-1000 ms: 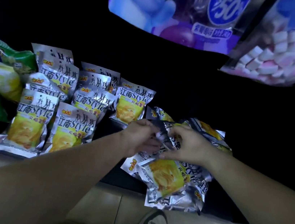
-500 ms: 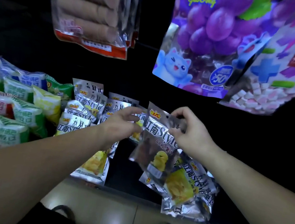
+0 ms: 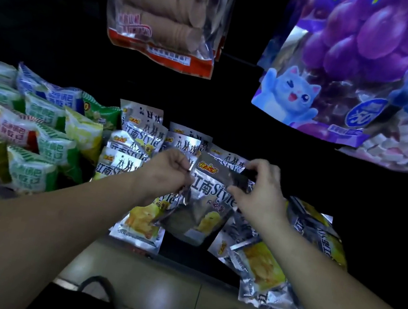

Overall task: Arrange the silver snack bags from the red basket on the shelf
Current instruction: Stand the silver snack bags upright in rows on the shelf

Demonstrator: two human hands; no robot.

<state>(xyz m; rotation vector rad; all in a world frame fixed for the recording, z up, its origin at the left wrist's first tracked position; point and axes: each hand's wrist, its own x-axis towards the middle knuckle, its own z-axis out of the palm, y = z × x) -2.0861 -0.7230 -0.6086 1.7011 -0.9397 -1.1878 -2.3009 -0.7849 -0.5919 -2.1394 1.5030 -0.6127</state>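
Green snack packs (image 3: 43, 137) left — purple grape bag (image 3: 347, 61) above.

We see the silver snack bag (image 3: 201, 201) with dark letters, a red and yellow logo and a yellow food picture, and the pile of bags (image 3: 270, 268) beside it has the same silver and yellow. At the left, the packets (image 3: 44, 126) are green, white, blue and yellow. Above, the hanging pouch (image 3: 164, 17) is clear with tan round cookies and a red band, and the big bag (image 3: 354, 65) is purple with grapes and a blue cartoon cat.
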